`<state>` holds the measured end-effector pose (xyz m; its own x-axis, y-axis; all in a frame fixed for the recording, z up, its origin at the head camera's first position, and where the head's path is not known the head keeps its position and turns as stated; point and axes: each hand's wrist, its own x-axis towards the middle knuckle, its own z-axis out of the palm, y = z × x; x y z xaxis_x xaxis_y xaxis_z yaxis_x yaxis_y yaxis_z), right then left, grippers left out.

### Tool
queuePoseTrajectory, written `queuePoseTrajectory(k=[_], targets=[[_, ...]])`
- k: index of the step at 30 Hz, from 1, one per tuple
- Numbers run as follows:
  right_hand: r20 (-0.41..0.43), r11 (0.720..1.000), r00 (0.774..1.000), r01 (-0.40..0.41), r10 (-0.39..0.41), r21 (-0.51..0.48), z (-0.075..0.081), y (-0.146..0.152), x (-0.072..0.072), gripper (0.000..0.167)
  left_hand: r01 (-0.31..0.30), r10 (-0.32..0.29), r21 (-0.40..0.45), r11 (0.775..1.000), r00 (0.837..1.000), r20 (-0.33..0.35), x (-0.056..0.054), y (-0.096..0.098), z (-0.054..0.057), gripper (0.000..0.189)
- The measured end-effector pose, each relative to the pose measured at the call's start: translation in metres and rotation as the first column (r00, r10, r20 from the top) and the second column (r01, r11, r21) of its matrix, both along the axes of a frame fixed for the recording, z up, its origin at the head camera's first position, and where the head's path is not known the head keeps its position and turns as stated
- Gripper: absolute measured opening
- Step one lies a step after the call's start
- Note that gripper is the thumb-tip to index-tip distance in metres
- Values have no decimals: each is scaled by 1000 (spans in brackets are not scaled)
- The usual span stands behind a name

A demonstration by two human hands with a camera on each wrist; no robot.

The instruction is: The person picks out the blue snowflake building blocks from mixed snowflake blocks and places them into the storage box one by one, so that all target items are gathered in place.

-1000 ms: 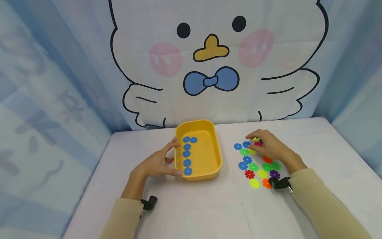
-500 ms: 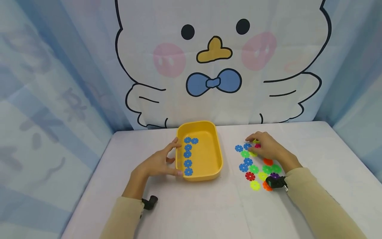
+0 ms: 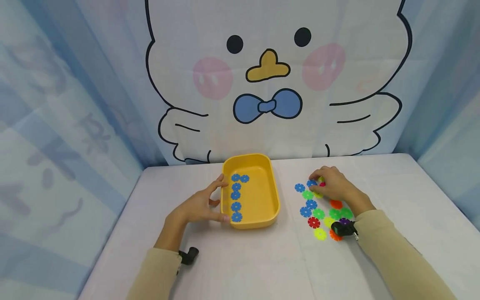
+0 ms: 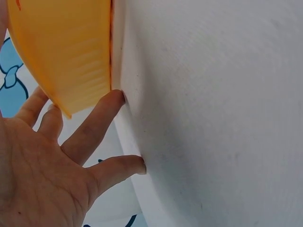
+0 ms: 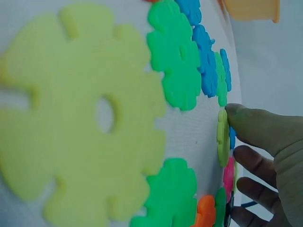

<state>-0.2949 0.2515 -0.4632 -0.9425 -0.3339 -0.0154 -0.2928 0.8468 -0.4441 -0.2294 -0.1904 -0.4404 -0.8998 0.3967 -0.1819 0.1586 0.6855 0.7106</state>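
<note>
The yellow tray (image 3: pixel 260 187) stands left of the loose pieces, holding several blue flower-shaped discs (image 3: pixel 236 196) along its left side. My left hand (image 3: pixel 196 205) is spread against the tray's left side, with fingertips at the rim and the thumb by the near corner. In the left wrist view its fingers look nearly straight beside the tray wall (image 4: pixel 71 56). My right hand (image 3: pixel 335 183) is over the far part of the loose pieces. Its thumb and fingertips pinch the edges of a blue flower disc (image 3: pixel 311 183). In the right wrist view the thumb hides part of this spot.
Loose flower discs in green (image 3: pixel 318 213), yellow (image 3: pixel 320 234), red (image 3: pixel 313 222), orange (image 3: pixel 336 204) and blue (image 3: pixel 299 188) lie flat, close together, right of the tray. A cartoon curtain (image 3: pixel 270 133) hangs behind the white table (image 3: pixel 247 266).
My right thumb and fingers have come in around the blue disc, which has shifted slightly away from its neighbours. The left hand stays at the tray. The head view has shifted a little.
</note>
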Motion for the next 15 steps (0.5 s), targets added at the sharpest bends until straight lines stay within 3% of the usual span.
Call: queuePoseTrajectory(k=[15], targets=[[52,998,998,41,-39,-36,1,-3,-4,34,-4,4,2,1000,1000,5,-2,-3,-3,110]])
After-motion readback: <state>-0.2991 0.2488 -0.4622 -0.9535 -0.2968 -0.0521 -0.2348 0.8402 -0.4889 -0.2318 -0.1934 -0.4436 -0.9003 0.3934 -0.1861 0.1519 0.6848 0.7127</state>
